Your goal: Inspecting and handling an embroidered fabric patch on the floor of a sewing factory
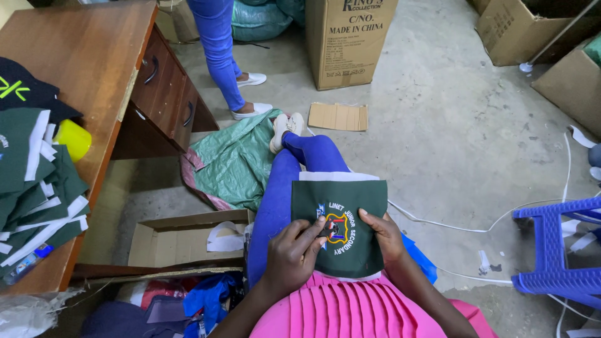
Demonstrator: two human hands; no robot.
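1. On the person's lap, over the blue trouser leg [282, 188], lies the dark green fabric pocket piece with an embroidered crest [341, 228]; the thigh serves as a firm work surface.
2. At the crest, the left hand [294, 253] has its fingertips pinched together on something small and dark that I cannot make out, seemingly picking at the stitching.
3. On the cloth's right edge, the right hand [383, 235] lies with its fingers spread flat, pressing the piece down so it cannot slide.
4. Left of the cloth, an open brown cardboard box [181, 241] sits on the floor, close enough to reach.
5. Farther left of the cloth, a brown wooden desk [94, 56] carries a stack of matching green pieces [34, 188].
6. Beyond the cloth, a crumpled green plastic sack [235, 159] lies on the floor, and another person's blue-trousered legs [219, 50] stand by the desk.
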